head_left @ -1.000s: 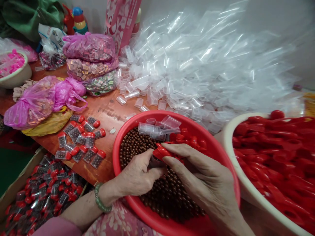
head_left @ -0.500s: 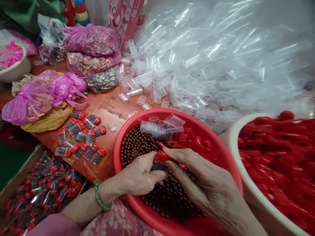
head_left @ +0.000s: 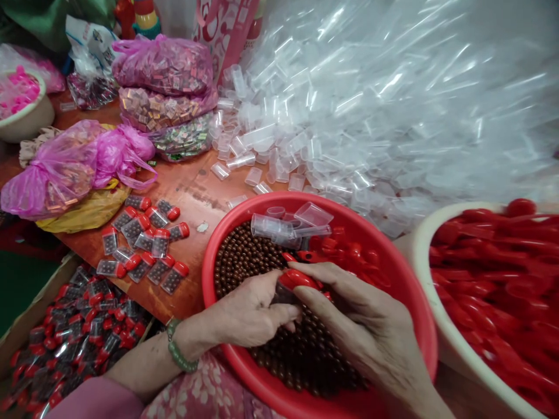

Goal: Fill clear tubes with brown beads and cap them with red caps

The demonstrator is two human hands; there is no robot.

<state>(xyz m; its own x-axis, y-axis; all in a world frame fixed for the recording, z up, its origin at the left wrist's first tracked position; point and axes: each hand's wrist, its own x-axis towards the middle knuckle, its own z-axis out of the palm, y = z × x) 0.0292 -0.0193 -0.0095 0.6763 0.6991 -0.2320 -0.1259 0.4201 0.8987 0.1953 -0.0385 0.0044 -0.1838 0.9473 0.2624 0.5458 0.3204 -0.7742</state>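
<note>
Over the red basin (head_left: pixel 238 205), my left hand (head_left: pixel 257 308) is closed around a small clear plastic container (head_left: pixel 286 295), mostly hidden by the fingers. A red cap (head_left: pixel 302 279) sits at the container's top end. My right hand (head_left: pixel 371 314) has its thumb and fingertips on either side of this cap. Whether the cap is fully seated cannot be made out. Brown bead-like balls (head_left: pixel 240 250) fill much of the basin beneath my hands. Clear empty containers (head_left: pixel 275 228) and loose red caps (head_left: pixel 353 256) lie at its far side.
Capped, ball-filled containers (head_left: pixel 144 238) lie on the table (head_left: pixel 192 209), with more in a box (head_left: pixel 74 343) below. A large heap of clear containers (head_left: pixel 349 116) covers the back. A white tub (head_left: pixel 421 250) of red pieces stands right. Pink bags (head_left: pixel 166 64) are at left.
My right hand's fingers have shifted slightly on the red cap, and more of the cap shows. My left hand stays around the container. The view has moved a little.
</note>
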